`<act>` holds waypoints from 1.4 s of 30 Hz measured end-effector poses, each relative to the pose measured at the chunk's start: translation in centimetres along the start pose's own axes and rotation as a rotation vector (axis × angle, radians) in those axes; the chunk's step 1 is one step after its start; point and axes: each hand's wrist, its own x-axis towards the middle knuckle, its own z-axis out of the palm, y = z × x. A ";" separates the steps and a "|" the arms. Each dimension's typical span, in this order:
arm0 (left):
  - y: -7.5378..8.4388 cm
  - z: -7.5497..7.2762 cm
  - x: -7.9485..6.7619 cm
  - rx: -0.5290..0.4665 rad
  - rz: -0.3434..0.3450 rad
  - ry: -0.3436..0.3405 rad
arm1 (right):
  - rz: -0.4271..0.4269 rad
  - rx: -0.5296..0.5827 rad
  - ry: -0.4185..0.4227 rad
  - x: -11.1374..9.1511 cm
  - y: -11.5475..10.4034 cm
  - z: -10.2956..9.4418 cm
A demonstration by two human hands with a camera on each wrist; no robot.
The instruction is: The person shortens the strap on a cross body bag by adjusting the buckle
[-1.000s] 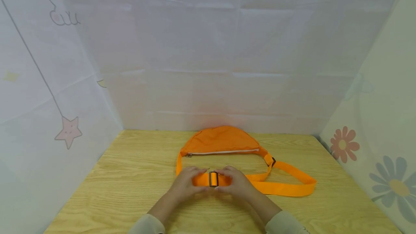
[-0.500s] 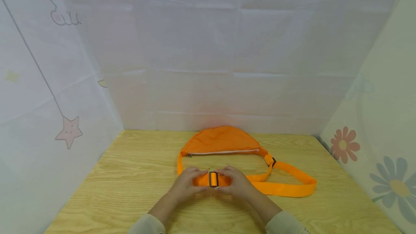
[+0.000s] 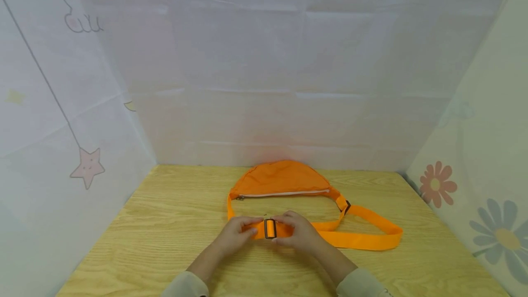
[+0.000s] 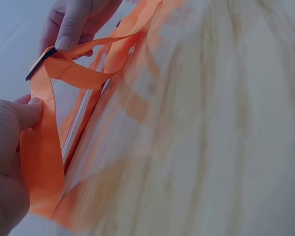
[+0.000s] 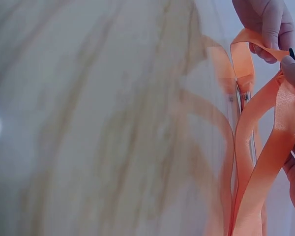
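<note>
An orange waist bag (image 3: pixel 284 180) lies at the back of the table, its strap looping toward me. Between my hands, the strap (image 4: pixel 43 137) is raised, with a dark rectangular slide buckle (image 3: pixel 270 228) on it. My left hand (image 3: pixel 233 238) pinches the strap just left of the buckle between thumb and fingers. On the other side, my right hand (image 3: pixel 304 236) holds strap and buckle edge, its thumb (image 4: pixel 65 42) close against the buckle in the left wrist view. Some of the right fingers are hidden behind the webbing.
A strap loop (image 3: pixel 371 240) spreads over the table to the right, with a second dark buckle (image 3: pixel 347 206) near the bag's right end. The wood-grain table (image 3: pixel 173 223) meets a pale cloth backdrop (image 3: pixel 268 81) behind and at both sides.
My left hand has slid a little left, away from the buckle, and its thumb has moved up onto the strap. The right hand has hardly moved. The bag stays still.
</note>
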 end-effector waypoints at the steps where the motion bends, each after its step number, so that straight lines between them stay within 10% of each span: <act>1: 0.0 0.1 0.0 -0.015 -0.008 -0.004 | -0.009 -0.006 -0.002 0.0 0.0 0.0; 17: 0.9 0.3 -0.2 -0.259 -0.125 0.014 | 0.007 -0.035 -0.027 0.3 -0.3 0.3; 32: -0.4 0.0 -0.2 0.122 -0.044 0.079 | 0.041 0.021 0.000 0.2 0.0 0.2; 42: -0.7 -0.3 -0.3 -0.022 -0.065 0.030 | 0.065 0.034 0.006 0.2 0.1 0.1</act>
